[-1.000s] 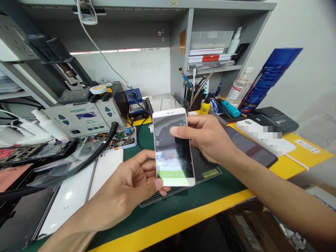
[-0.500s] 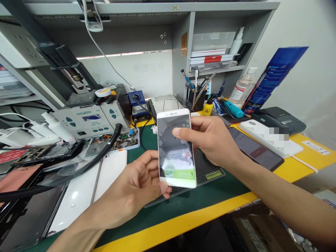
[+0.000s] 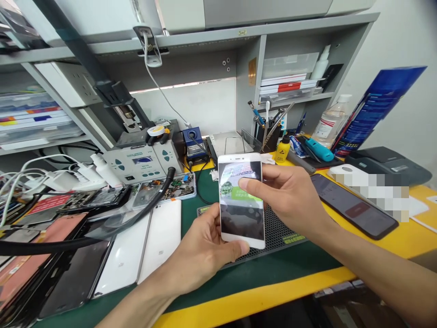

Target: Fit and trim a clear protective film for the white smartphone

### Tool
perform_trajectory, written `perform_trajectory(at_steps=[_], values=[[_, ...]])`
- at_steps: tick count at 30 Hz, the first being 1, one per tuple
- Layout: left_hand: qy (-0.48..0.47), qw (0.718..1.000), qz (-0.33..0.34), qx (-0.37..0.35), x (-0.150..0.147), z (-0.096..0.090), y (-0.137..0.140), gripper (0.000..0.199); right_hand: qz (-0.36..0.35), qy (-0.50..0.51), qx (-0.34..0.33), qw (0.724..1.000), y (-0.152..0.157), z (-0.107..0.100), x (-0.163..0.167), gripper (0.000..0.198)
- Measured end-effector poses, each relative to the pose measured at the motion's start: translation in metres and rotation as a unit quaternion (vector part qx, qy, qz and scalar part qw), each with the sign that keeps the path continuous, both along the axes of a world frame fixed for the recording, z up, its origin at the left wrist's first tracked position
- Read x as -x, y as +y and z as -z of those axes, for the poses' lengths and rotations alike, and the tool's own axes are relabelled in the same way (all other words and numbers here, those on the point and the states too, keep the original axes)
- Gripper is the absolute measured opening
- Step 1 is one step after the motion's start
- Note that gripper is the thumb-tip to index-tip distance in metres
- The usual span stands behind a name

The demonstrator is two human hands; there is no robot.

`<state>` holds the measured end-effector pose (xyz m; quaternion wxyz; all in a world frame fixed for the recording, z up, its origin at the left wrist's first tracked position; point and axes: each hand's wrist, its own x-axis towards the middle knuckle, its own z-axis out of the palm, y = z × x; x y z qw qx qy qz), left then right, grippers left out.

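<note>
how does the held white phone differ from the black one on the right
The white phone is in the left hand and right hand; the black phone lies on the table. The white phone is framed pale, the black phone dark. The white phone's screen shows green, the black phone's dull red. Both have their screens in view.

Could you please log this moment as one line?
left hand: grips white phone, lower end | right hand: holds its upper side, thumb over screen | beneath: dark perforated mat
</note>
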<state>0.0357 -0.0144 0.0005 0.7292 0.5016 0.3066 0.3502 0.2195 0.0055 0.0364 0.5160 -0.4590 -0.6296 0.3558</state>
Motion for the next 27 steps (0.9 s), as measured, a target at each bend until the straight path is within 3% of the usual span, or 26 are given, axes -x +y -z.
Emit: perform_trajectory(at_steps=[5,9,16,19,24,27], values=[[-0.005,1.000,-0.001,-0.004,-0.003,0.004,-0.003,0.037,-0.011,-0.008,0.013,1.000,-0.001,-0.001,0.000,0.024],[0.041,0.999,0.010,-0.011,0.000,0.006,-0.002,0.024,-0.074,0.015,0.046,0.996,0.004,0.001,-0.004,0.026],[0.076,0.996,0.051,0.000,0.004,0.003,-0.002,0.044,-0.147,0.093,0.124,0.977,0.017,0.010,-0.009,0.029],[0.110,0.993,0.001,-0.032,0.001,0.003,-0.003,0.044,-0.135,0.070,0.105,0.983,0.013,0.009,-0.004,0.031],[0.179,0.962,-0.162,-0.123,-0.006,0.008,-0.003,0.048,-0.088,0.004,0.056,0.995,0.003,0.007,0.009,0.036],[0.188,0.957,-0.171,-0.143,-0.005,0.010,-0.003,0.045,-0.099,0.024,0.072,0.992,0.002,0.010,0.010,0.036]])
